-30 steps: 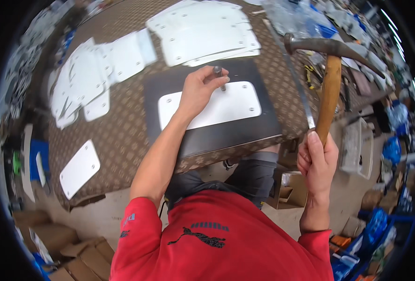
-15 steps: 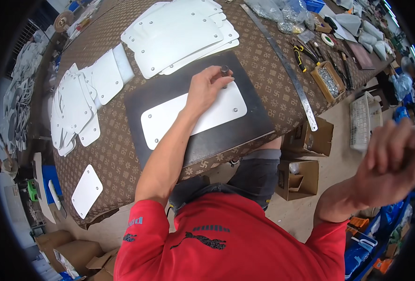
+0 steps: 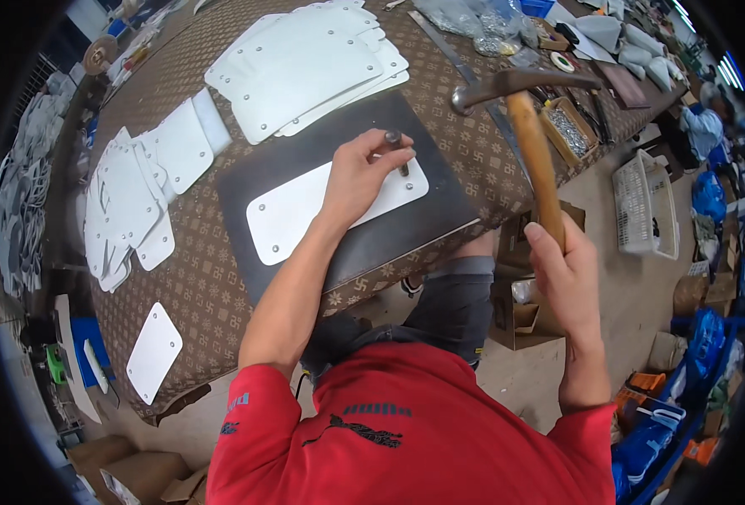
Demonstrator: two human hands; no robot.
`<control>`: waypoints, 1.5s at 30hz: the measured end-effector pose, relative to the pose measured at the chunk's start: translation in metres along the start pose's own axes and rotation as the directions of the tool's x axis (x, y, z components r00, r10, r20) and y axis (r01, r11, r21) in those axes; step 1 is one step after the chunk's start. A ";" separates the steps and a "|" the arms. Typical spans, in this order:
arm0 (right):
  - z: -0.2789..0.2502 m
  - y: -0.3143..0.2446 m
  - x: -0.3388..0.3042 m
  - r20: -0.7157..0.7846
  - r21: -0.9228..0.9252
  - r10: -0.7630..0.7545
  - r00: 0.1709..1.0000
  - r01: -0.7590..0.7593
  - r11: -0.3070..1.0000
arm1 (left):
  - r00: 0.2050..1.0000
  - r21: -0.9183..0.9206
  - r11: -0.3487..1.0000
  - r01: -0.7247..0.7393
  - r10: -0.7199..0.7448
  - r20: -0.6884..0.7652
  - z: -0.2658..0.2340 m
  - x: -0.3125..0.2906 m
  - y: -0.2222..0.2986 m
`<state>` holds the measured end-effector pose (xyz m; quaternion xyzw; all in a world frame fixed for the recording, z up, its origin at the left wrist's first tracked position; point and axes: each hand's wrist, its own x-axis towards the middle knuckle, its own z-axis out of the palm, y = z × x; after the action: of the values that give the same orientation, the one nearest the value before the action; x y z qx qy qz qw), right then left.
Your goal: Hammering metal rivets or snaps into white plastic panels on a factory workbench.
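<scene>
My left hand [image 3: 360,175] pinches a short dark metal punch [image 3: 394,137], held upright at the right part of a white rounded panel [image 3: 296,209]. Metal snaps show near the panel's corners; the spot under the punch is partly hidden by my fingers. Beneath the panel lies a dark flat board [image 3: 360,263] on the patterned table cover. My right hand [image 3: 567,273] is closed around the wooden handle of a hammer [image 3: 530,126], raised to the right of the board with its metal head uppermost.
Stacked white panels [image 3: 296,71] lie beyond the board, with smaller ones [image 3: 128,198] at the left. A lone panel [image 3: 154,353] rests near the front left edge. Right of the board are a steel ruler [image 3: 444,42] and a box of metal fasteners [image 3: 569,130]. A white crate [image 3: 646,206] stands on the floor.
My right hand has swung in from the far right toward the table, and the hammer now shows clearly in it. My left hand stays on the punch; the whole view has shifted slightly.
</scene>
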<state>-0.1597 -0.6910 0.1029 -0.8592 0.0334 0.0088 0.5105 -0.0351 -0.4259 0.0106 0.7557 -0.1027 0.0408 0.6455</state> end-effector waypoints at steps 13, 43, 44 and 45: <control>-0.007 -0.001 0.002 0.060 -0.791 -0.808 0.587 0.522 0.321 | 0.995 -0.008 1.000 0.025 -0.024 0.098 0.017 -0.017 -0.031; 0.109 0.097 0.132 -0.111 0.412 0.083 0.990 -0.030 0.911 | 0.947 0.724 0.610 0.322 -0.220 -0.236 -0.222 -0.007 0.030; 0.107 0.093 0.130 -0.120 0.422 0.108 0.987 -0.048 0.906 | 0.945 0.731 0.599 0.326 -0.218 -0.243 -0.229 0.007 0.029; 0.105 0.089 0.128 -0.133 0.428 0.133 0.982 -0.064 0.902 | 0.959 0.792 0.555 0.256 -0.044 -0.279 -0.233 0.024 0.020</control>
<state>-0.0362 -0.6480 -0.0317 -0.7237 0.1184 -0.0411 0.6786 0.0009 -0.2020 0.0725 0.9643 0.0677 0.1144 0.2290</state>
